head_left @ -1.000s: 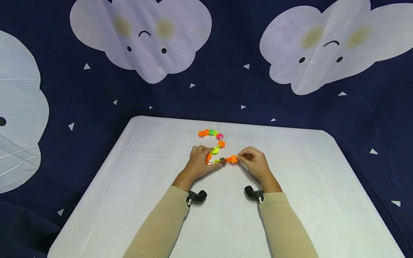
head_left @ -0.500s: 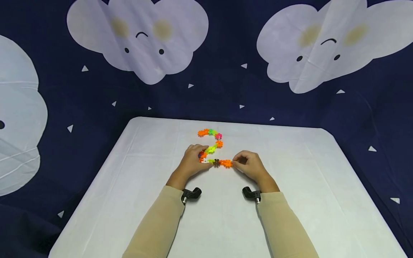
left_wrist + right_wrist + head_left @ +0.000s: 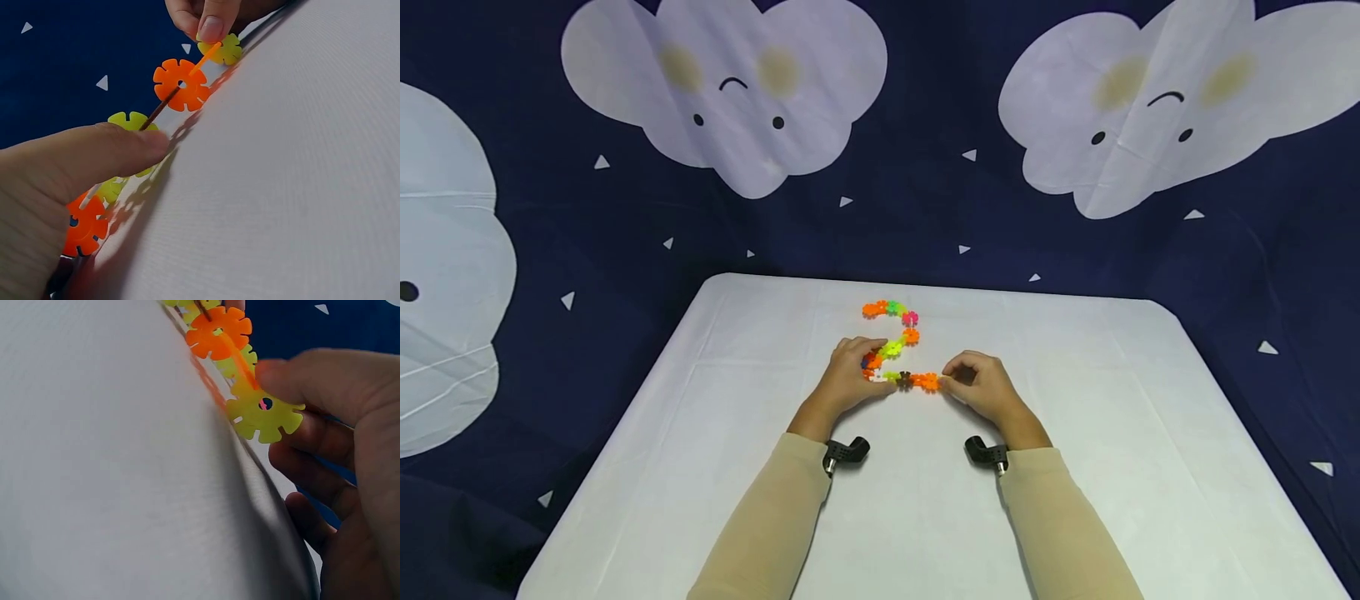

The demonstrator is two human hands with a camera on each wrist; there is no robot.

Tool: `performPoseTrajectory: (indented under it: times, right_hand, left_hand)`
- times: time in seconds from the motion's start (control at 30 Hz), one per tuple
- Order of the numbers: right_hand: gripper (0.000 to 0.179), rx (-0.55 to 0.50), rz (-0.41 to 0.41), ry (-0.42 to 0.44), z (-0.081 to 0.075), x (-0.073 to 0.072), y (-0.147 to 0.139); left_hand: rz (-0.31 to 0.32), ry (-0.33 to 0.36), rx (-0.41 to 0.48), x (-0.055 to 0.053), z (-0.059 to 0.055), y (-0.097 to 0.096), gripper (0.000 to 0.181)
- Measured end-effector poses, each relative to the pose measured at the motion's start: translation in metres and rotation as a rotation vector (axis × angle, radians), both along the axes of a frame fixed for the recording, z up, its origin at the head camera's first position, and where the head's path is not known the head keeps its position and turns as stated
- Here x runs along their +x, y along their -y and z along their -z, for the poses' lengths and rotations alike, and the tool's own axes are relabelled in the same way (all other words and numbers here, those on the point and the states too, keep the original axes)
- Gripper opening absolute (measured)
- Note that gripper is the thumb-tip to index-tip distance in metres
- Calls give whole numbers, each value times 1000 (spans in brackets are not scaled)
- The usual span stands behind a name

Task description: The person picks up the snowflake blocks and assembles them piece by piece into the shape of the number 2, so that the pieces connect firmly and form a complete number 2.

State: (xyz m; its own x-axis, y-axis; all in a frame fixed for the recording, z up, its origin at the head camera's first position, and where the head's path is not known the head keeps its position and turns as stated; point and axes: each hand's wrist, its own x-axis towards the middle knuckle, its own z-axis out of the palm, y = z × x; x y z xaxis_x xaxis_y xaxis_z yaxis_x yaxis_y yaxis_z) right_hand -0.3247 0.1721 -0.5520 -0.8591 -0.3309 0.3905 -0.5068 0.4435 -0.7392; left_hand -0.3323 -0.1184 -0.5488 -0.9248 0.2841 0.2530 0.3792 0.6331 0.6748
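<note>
A chain of colourful notched plastic snowflake discs (image 3: 892,349) winds in an S shape over the table. My left hand (image 3: 842,379) holds its lower bend, the thumb pressing against a yellow disc (image 3: 128,120) next to an edge-on brown one (image 3: 160,109). At the chain's right end, my right hand (image 3: 987,385) pinches a yellow snowflake disc (image 3: 265,419) between thumb and fingers. That disc joins an edge-on orange disc (image 3: 239,361), which slots into a flat orange disc (image 3: 181,85). Part of the bend is hidden behind the left hand.
The white-covered table (image 3: 1075,500) has rounded far corners. Behind it hangs a dark blue cloth (image 3: 925,225) printed with clouds and small triangles. A black camera mount sits on each wrist, over beige sleeves (image 3: 767,517).
Both hands have shifted slightly left, the right one also a little closer to the person. The chain's lower part has moved with them; the upper curve stays nearly in place.
</note>
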Motion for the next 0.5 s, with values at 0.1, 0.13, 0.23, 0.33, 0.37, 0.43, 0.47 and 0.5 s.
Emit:
performPoseTrajectory:
  times: [0.1, 0.13, 0.23, 0.33, 0.37, 0.43, 0.47, 0.5]
  right_hand:
    - [14, -7, -7, 14, 1, 0, -3]
    - [15, -11, -9, 18, 1, 0, -4]
    - [19, -15, -5, 40, 4, 1, -7]
    - [21, -24, 2, 63, 8, 4, -9]
    - [21, -26, 7, 73, 9, 5, -10]
    - [20, -29, 21, 95, 13, 8, -12]
    - [20, -31, 29, 103, 15, 9, -13]
    - [20, -32, 37, 116, 17, 10, -14]
  left_hand:
    - [8, 2, 7, -1, 1, -2, 96]
    - [8, 1, 10, -2, 1, -3, 99]
    - [-5, 15, 29, -1, 2, -3, 100]
    - [-24, 29, 71, 2, 6, -2, 94]
    - [-29, 33, 90, 3, 8, -1, 91]
    - [-37, 36, 117, 5, 13, 1, 86]
    - [-39, 32, 123, 6, 16, 2, 84]
    - [-43, 36, 126, 6, 17, 4, 83]
